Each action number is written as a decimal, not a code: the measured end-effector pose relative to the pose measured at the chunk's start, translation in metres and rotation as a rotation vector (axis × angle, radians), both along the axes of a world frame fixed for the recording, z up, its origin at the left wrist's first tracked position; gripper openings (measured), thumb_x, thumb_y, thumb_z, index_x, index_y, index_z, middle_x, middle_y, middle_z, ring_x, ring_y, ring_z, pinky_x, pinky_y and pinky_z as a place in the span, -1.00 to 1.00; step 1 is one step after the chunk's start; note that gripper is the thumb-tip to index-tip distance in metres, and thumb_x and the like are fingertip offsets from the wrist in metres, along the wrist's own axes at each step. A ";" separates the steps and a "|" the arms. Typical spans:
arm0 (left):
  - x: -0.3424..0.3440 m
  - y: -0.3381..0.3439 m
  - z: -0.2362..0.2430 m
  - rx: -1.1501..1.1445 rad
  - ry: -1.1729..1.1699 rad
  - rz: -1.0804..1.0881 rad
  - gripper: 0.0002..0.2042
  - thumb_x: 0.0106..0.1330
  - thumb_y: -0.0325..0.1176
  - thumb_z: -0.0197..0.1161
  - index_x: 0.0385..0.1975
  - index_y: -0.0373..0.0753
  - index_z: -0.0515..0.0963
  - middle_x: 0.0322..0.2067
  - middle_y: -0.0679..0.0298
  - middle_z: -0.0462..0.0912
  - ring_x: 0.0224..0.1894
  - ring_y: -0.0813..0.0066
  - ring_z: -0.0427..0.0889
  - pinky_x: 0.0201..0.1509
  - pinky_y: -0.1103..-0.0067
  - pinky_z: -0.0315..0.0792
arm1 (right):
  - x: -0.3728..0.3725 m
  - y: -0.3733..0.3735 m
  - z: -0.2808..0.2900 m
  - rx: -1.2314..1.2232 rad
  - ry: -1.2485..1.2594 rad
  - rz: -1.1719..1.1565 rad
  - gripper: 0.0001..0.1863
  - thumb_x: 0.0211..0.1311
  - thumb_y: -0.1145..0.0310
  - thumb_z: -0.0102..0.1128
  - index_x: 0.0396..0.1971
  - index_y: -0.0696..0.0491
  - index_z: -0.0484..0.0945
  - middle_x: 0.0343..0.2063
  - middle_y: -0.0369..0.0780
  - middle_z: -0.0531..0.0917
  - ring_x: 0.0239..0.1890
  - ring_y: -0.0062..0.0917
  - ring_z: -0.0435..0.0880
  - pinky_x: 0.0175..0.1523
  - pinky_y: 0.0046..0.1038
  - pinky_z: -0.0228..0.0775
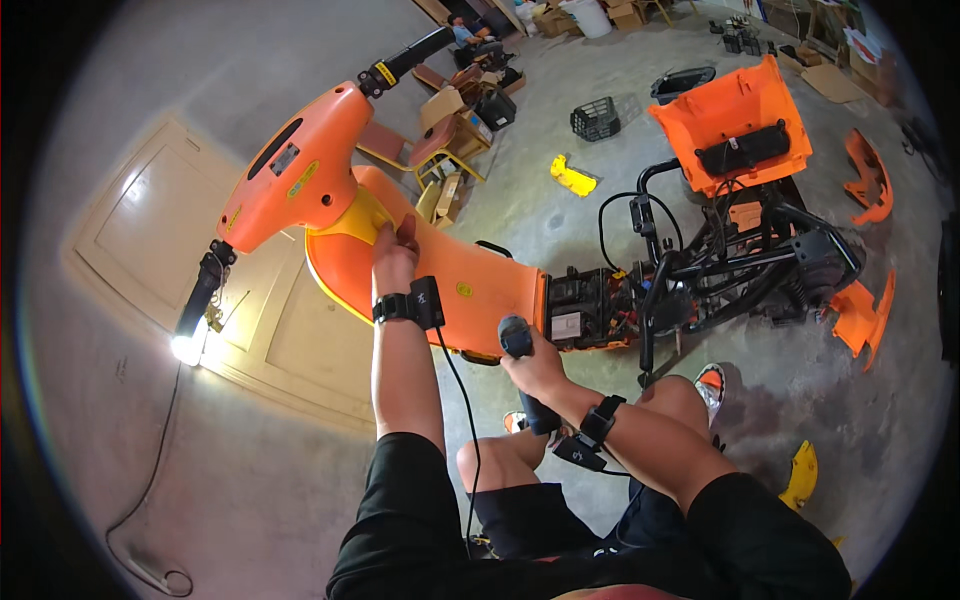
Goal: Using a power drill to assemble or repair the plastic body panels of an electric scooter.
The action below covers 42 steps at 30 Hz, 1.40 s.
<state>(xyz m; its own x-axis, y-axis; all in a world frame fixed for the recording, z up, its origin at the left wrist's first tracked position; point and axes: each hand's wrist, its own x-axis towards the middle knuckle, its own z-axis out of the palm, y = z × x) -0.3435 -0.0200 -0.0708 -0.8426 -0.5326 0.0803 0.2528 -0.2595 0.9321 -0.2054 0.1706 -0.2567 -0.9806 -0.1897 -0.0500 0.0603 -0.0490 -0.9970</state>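
An orange scooter front (430,280), with yellow trim and an orange handlebar housing (295,170), lies before me. My left hand (398,250) is closed on the yellow steering column piece (360,212) just below that housing. My right hand (535,365) grips a grey and black power tool (518,338) low beside the footboard; the tool's far end is hard to make out. To the right sits the bare black frame (720,260), with cables, exposed components and an orange body panel (760,110) on top.
Loose orange panels (862,310) and yellow pieces (572,175) lie on the concrete floor (600,90), near a black crate (594,120). Chairs (430,155) and boxes stand behind, where another person (470,35) sits. A lit lamp (188,348) with a cable is at the left.
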 end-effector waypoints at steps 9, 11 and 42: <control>-0.024 -0.015 -0.017 0.459 0.234 -0.499 -0.73 0.41 -0.11 -0.04 -0.07 -0.10 0.42 -0.21 0.39 0.65 -0.31 0.58 0.65 -0.41 0.61 0.33 | 0.005 -0.002 0.000 -0.154 -0.028 0.001 -0.54 -0.06 0.28 0.23 -0.10 0.12 0.43 -0.25 0.02 0.62 -0.13 -0.09 0.60 -0.06 -0.24 0.46; -0.029 -0.011 -0.018 0.398 0.251 -0.310 -0.66 0.42 -0.01 -0.11 -0.21 -0.15 0.45 -0.39 0.39 0.65 -0.42 0.66 0.56 -0.55 0.70 0.24 | 0.005 -0.001 0.001 -0.100 0.005 -0.004 -0.55 -0.06 0.28 0.23 -0.12 0.12 0.42 -0.25 0.01 0.62 -0.14 -0.08 0.60 -0.05 -0.23 0.45; -0.031 -0.009 -0.007 0.493 0.212 -0.359 -0.69 0.37 -0.07 -0.04 -0.31 -0.21 0.44 -0.54 0.41 0.50 -0.57 0.65 0.40 -0.54 0.67 0.16 | 0.000 -0.005 -0.010 -0.161 -0.065 0.012 -0.55 -0.04 0.28 0.24 -0.11 0.12 0.43 -0.23 -0.02 0.62 -0.13 -0.12 0.60 -0.06 -0.27 0.44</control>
<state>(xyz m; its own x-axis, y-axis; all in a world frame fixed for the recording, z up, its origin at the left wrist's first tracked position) -0.3741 -0.0286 -0.0778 -0.9679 -0.2372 0.0828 0.2362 -0.7470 0.6215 -0.2052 0.1653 -0.2671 -0.9740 -0.2116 -0.0811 0.1256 -0.2063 -0.9704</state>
